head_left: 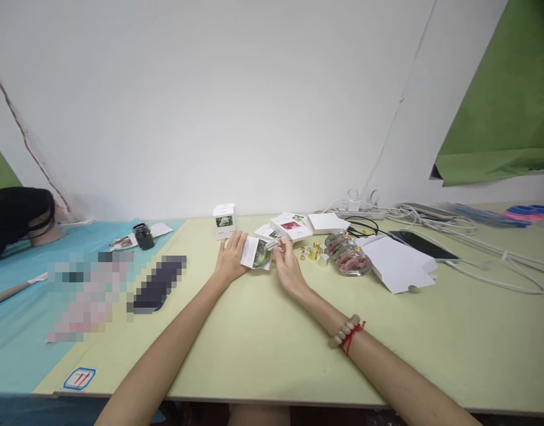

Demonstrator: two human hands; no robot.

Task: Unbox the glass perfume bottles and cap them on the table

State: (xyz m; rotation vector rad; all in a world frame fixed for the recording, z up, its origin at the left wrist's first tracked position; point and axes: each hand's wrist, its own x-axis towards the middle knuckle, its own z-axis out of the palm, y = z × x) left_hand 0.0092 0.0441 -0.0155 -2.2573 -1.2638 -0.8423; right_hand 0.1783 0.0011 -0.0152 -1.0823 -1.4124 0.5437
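Observation:
My left hand (231,258) is closed on the left side of a small white box (248,253). Inside the box, or against it, shows a clear greenish glass bottle (263,254); how deep it sits I cannot tell. My right hand (290,269) pinches at the bottle's upper right, by a silvery part that the fingers partly hide. To the right of this hand stand gold caps (314,252) and a silver cap (324,260). Farther right lie round clear bottles (354,264) with reddish contents.
Behind my hands are an upright white box (225,222) and flat boxes (292,227) with flower pictures. An unfolded white carton (398,264), a dark tablet (425,246) and white cables (511,266) lie right. A black jar (142,236) stands left on blue cloth (14,331).

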